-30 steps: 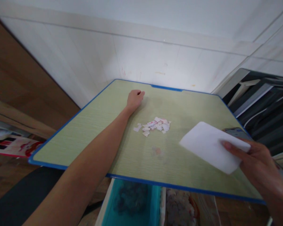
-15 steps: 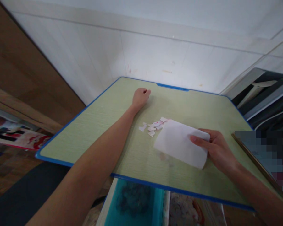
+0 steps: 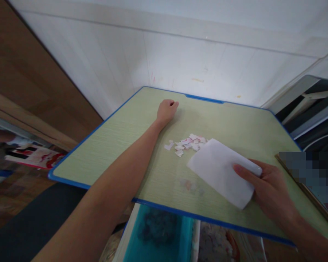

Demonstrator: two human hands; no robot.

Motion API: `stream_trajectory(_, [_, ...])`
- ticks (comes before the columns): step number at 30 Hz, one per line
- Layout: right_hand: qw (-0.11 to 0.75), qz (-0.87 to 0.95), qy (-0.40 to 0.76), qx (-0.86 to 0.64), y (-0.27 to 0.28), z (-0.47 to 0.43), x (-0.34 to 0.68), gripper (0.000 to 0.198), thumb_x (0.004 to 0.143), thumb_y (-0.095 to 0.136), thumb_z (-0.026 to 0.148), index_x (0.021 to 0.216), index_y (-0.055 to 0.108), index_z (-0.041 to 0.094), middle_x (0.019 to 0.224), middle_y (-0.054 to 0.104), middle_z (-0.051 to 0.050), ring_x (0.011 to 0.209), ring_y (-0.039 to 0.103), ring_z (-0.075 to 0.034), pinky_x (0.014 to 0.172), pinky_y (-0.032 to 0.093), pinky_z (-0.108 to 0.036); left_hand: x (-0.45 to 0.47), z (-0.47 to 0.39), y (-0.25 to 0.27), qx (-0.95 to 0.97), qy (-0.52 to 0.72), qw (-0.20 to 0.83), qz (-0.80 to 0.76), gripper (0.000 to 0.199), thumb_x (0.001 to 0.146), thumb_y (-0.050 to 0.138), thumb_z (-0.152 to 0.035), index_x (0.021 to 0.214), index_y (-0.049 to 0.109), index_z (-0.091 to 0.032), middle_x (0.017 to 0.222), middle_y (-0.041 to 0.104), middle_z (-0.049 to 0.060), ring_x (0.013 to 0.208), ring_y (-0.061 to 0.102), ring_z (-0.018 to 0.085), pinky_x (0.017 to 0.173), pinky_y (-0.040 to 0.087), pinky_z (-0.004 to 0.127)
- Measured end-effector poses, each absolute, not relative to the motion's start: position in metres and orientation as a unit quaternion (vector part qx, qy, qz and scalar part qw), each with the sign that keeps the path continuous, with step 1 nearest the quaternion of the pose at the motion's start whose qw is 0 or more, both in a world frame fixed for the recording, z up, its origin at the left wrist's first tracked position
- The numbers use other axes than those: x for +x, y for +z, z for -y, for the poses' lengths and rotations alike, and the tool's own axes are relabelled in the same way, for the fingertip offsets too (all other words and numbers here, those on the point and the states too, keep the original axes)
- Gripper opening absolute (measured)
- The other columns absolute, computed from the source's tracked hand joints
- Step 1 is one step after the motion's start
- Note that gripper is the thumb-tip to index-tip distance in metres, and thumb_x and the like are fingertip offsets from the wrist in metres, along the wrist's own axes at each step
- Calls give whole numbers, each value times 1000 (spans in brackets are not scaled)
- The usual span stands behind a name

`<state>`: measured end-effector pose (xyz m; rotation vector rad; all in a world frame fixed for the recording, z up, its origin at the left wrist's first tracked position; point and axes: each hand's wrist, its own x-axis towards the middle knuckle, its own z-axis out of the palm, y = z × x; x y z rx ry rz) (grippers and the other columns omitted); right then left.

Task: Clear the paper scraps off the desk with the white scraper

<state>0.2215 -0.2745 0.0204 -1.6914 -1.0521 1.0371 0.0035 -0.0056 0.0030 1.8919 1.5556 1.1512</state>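
From the head camera, my right hand (image 3: 268, 187) grips a white sponge (image 3: 222, 171) at about 4 o'clock on the table (image 3: 120, 145); my fingers (image 3: 246, 173) lie over its top and the thumb is hidden beneath or behind it, so the hand is clamped on it. The sponge lies low over the tabletop, tilted, its far corner pointing toward 11 o'clock; whether it touches the surface I cannot tell. Just beyond that corner, near the table's centre, sits a small heap of paper scraps (image 3: 187, 143), white with red marks, a few loose bits trailing off toward 9 o'clock. The sponge's far edge is just beside the nearest scraps. My left hand (image 3: 166, 109) rests on the table at 12 o'clock from the scraps, curled into a loose fist with nothing visible in it, the forearm stretched across the tabletop from 7 o'clock. A faint reddish smudge (image 3: 190, 185) shows on the table at 6 o'clock from the heap. Below the near blue edge sits a teal bin (image 3: 158, 233)
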Motion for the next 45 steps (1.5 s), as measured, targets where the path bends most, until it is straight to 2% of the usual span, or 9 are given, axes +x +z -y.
stream_trajectory(4, [411, 451, 428, -666, 21, 272, 197, 29, 75, 78, 48, 67, 70, 21, 56, 61, -1, 50, 52, -17, 44, 37, -29, 4, 5, 3, 679, 421, 219, -559, 39, 84, 48, -27, 48, 35, -22, 49, 27, -4, 55, 34, 11, 61, 20, 32])
stream_trajectory(12, [388, 510, 465, -611, 26, 257, 159, 30, 76, 70, 44, 67, 67, 16, 55, 54, 1, 48, 44, -10, 43, 30, -24, 4, 2, 1, 684, 425, 216, -552, 40, 85, 49, -26, 47, 35, -22, 49, 25, -5, 54, 32, 11, 61, 19, 33])
stream_trajectory(18, [319, 560, 480, -595, 36, 257, 147, 30, 77, 64, 43, 62, 58, 18, 54, 48, 2, 49, 41, -10, 44, 28, -24, 4, 5, 3, 682, 419, 217, -558, 41, 86, 48, -26, 48, 35, -22, 49, 28, -5, 55, 33, 11, 62, 20, 32])
stream_trajectory(23, [304, 600, 475, -568, 41, 256, 140, 31, 79, 62, 38, 57, 50, 20, 52, 41, 5, 48, 35, -8, 43, 24, -23, 4, 6, 5, 684, 414, 221, -558, 41, 87, 48, -26, 48, 34, -22, 49, 27, -5, 54, 33, 11, 62, 20, 33])
stream_trajectory(29, [307, 657, 432, -537, 49, 262, 139, 28, 82, 62, 28, 56, 53, 20, 50, 42, 6, 46, 35, -7, 41, 24, -22, 4, 6, 6, 680, 409, 222, -566, 41, 87, 49, -25, 48, 35, -22, 49, 28, -5, 55, 34, 11, 62, 20, 33])
stream_trajectory(35, [330, 723, 343, -500, 55, 277, 135, 20, 83, 67, 22, 63, 72, 20, 47, 56, 6, 42, 42, -6, 42, 30, -20, 5, 6, 5, 680, 412, 221, -566, 41, 87, 49, -25, 48, 35, -22, 49, 28, -5, 55, 34, 11, 62, 20, 33])
stream_trajectory(40, [354, 738, 294, -493, 65, 280, 136, 18, 80, 70, 19, 63, 74, 22, 48, 62, 5, 42, 49, -7, 43, 35, -19, 5, 6, 3, 680, 417, 221, -561, 42, 87, 50, -25, 48, 35, -22, 50, 28, -4, 56, 33, 11, 62, 20, 33])
stream_trajectory(43, [381, 694, 311, -525, 68, 263, 155, 23, 80, 72, 20, 57, 70, 20, 45, 53, 6, 40, 42, -6, 38, 29, -20, 5, 6, 3, 678, 418, 225, -561, 43, 88, 50, -25, 48, 34, -22, 50, 28, -4, 55, 32, 11, 62, 19, 33])
stream_trajectory(45, [440, 632, 332, -545, 66, 244, 178, 17, 79, 76, 28, 64, 74, 20, 51, 58, 4, 43, 46, -8, 39, 31, -20, 5, 6, 3, 677, 416, 231, -562, 43, 88, 49, -25, 48, 34, -22, 50, 27, -4, 55, 32, 11, 62, 19, 33])
